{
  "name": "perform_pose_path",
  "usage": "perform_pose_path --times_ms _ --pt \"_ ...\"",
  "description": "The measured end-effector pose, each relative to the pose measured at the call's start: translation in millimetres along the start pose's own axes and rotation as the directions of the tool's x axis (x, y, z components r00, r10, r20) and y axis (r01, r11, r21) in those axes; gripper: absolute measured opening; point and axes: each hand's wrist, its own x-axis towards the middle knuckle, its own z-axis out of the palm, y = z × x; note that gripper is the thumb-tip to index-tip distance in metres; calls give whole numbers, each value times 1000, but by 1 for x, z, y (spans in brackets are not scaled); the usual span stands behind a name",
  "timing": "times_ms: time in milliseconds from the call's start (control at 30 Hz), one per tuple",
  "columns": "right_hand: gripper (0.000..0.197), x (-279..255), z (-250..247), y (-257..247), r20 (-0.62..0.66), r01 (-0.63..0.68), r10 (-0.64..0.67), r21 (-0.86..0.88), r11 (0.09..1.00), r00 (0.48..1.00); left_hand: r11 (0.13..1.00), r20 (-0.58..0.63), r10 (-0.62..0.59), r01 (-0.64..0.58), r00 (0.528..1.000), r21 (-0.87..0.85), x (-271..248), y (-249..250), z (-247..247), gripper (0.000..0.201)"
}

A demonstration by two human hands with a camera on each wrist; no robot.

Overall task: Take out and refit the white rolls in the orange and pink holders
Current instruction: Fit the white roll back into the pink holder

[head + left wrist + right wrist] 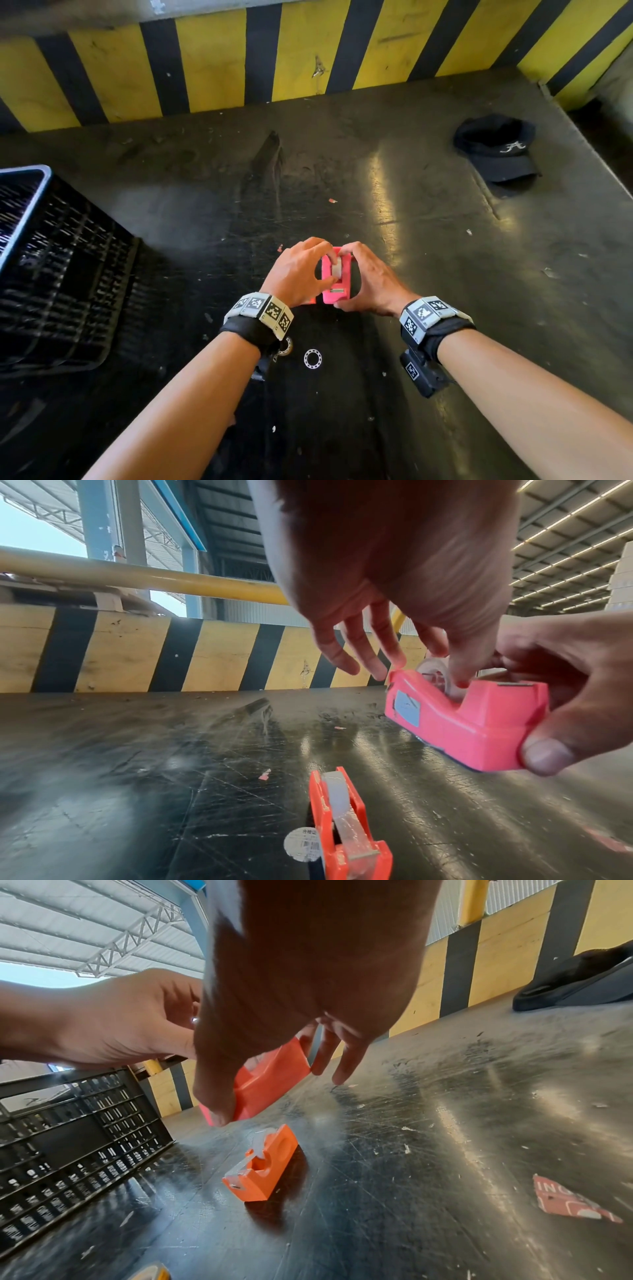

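Note:
The pink holder [342, 287] is lifted a little off the dark table, with a white roll [336, 269] in its slot. My right hand [352, 274] grips the holder, thumb on its near end and fingers at the far end. My left hand [445, 664] pinches the white roll [432, 666] between thumb and forefinger; its other fingers are spread. The orange holder [346, 840] stands on the table below my left wrist, with its own white roll [334, 791] in place. In the right wrist view the orange holder [263, 1167] lies under my right hand [274, 1091].
A black slatted crate [51, 274] stands at the left. A black cap [496, 147] lies at the far right. Two bearing rings [312, 358] lie near my left wrist. A yellow and black striped barrier [212, 61] closes the back. A red scrap [565, 1202] lies at the right.

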Motion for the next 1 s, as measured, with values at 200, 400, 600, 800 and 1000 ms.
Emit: perform_pose_path --times_ms 200,400,600,800,1000 --pt "89 -4 -3 -3 12 -16 16 -13 1000 1000 999 34 -10 9 999 33 -1 4 0 14" --pt "90 -5 -5 -3 53 -40 43 -58 998 998 997 118 -66 61 991 41 -3 7 -4 11" --pt "86 -1 -7 0 73 -65 69 -57 996 995 995 169 -51 37 984 88 -14 16 -3 12" --pt "87 2 -4 4 41 -62 64 -45 997 997 968 142 -9 -27 990 248 -26 17 6 17" --pt "90 2 -9 9 36 -78 80 -41 996 996 967 185 -22 -26 982 255 -28 19 15 27"
